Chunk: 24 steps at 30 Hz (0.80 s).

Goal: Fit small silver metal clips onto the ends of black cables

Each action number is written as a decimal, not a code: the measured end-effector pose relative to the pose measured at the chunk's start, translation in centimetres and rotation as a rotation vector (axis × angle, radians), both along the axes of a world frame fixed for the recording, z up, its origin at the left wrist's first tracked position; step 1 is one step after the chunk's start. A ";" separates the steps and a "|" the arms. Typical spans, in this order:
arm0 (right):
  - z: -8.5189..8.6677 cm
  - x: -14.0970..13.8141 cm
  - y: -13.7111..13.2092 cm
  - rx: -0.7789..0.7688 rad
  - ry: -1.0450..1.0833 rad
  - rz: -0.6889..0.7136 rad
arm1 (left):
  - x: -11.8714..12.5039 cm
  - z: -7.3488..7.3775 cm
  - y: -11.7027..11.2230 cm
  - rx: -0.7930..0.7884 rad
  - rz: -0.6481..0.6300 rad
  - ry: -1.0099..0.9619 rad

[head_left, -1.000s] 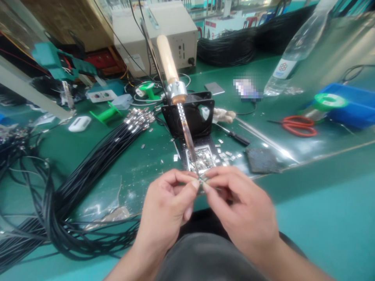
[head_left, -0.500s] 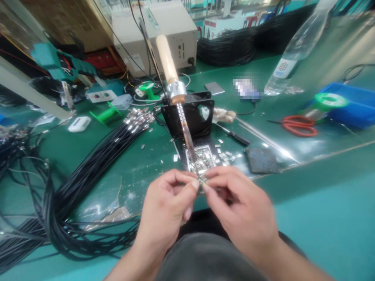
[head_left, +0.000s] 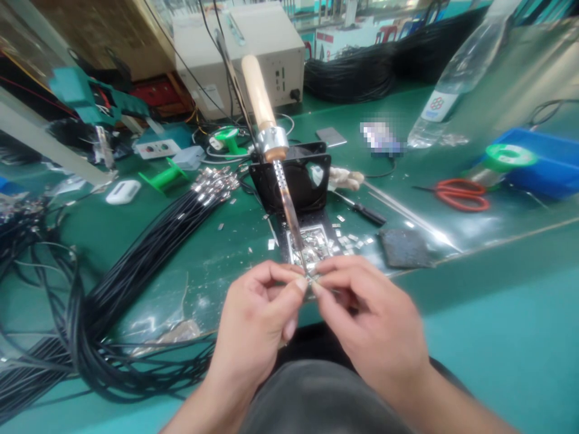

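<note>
My left hand [head_left: 262,316] and my right hand [head_left: 368,313] meet at the table's front edge, fingertips nearly touching. Both are closed in a pinch around a small metal part [head_left: 309,279], mostly hidden by the fingers. Right at this part is the tip of a soldering iron [head_left: 289,211], which slants down from a fixed position with its wooden handle at the top. Beneath the iron, just beyond my fingers, lies a tray [head_left: 292,253] full of small shiny metal pieces.
A black fan [head_left: 294,184] stands behind the iron. Bundled black cables [head_left: 149,253] with metal ends lie to the left. On the right are a dark square block [head_left: 404,248], a black-handled screwdriver [head_left: 368,213], orange scissors [head_left: 461,194], a solder spool [head_left: 511,155] and a water bottle [head_left: 441,108].
</note>
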State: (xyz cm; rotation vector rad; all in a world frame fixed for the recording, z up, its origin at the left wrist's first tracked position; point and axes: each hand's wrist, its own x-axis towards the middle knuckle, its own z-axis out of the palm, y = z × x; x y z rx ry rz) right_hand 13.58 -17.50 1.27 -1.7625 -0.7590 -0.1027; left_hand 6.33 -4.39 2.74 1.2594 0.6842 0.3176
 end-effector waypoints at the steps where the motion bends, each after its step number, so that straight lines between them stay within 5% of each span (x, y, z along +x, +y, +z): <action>1: 0.0 0.0 0.0 0.000 0.001 -0.002 | 0.0 0.0 0.0 -0.001 0.000 -0.002; 24: 0.2 0.0 0.2 0.015 -0.012 -0.012 | 0.0 0.5 -0.1 -0.005 -0.004 0.009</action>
